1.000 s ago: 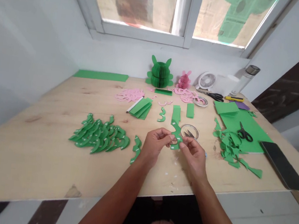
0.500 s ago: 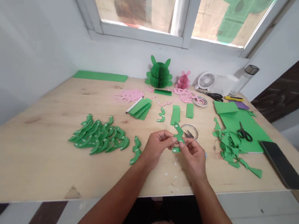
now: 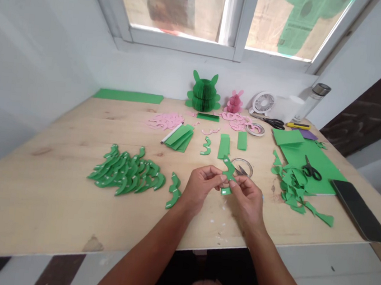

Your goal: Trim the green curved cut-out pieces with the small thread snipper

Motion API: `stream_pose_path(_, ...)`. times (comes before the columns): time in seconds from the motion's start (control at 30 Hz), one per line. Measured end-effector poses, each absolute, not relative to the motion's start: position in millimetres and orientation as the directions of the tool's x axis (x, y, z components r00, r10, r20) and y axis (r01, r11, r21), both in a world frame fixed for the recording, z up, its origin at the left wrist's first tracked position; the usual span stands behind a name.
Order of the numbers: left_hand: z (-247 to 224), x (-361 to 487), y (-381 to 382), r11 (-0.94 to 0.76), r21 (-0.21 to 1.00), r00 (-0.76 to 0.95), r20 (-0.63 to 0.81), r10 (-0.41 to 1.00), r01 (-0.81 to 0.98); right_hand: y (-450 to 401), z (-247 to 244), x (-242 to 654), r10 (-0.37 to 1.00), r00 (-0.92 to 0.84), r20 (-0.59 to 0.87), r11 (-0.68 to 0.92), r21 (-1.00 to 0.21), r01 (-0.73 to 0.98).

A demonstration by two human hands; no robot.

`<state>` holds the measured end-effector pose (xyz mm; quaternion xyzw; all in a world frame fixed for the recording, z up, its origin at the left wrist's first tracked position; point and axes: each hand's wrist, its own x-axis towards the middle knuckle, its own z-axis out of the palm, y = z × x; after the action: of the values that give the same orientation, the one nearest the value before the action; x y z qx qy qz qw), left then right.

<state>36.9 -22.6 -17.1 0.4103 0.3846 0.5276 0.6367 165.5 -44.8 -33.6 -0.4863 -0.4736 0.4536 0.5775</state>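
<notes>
Between the fingertips of both hands is a wavy green paper cutout [image 3: 229, 166] with small white strips on it. My left hand [image 3: 201, 185] pinches its left edge, and my right hand [image 3: 247, 198] pinches the right side. Fingers cover the cutout's middle. Just beyond it a roll of tape [image 3: 247, 163] lies flat, with the blade tips of scissors [image 3: 241, 171] showing by it. Close to my left wrist rests another wavy green cutout [image 3: 173, 190]. Farther left spreads a heap of similar green cutouts [image 3: 126, 172], also marked with white strips.
Green paper scraps [image 3: 293, 183], black scissors [image 3: 312, 169] on a green sheet [image 3: 326, 177] and a phone [image 3: 360, 209] lie right. At the back stand green [image 3: 203, 95] and pink [image 3: 234, 102] paper figures, a small fan [image 3: 262, 103] and a bottle [image 3: 313, 101]. Pink cutouts [image 3: 166, 121] lie before them.
Both hands keep their pinch on the green cutout, which sits very slightly farther right and appears a little turned. Nothing else on the table has moved.
</notes>
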Motion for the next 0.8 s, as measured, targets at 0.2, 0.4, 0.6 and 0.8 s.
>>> stream_pose_path(0.2, -19.3, 37.9, -22.3, 0.084, 0.935, 0.139, -0.037, 0.99, -0.346, -43.8, -36.5, 166.2, 0.982, 0.149, 0.113, 0.125, -0.99, -0.072)
stream_pose_path(0.4, -22.8, 37.4, -20.9, 0.068, 0.937, 0.149, -0.017, 0.989, -0.344, -45.3, -30.0, 164.3, 0.986, 0.144, 0.084, 0.103, -0.986, -0.132)
stream_pose_path(0.6, -21.9, 36.8, -21.3, 0.092, 0.939, 0.205, -0.023, 0.979, -0.332, -46.7, -24.8, 163.2, 0.976, 0.194, 0.095, 0.132, -0.973, -0.189)
stream_pose_path(0.8, -19.7, 36.7, -23.3, 0.141, 0.945, 0.302, -0.048, 0.952, -0.294, -46.3, -24.4, 162.6, 0.973, 0.221, 0.059, 0.111, -0.966, -0.234)
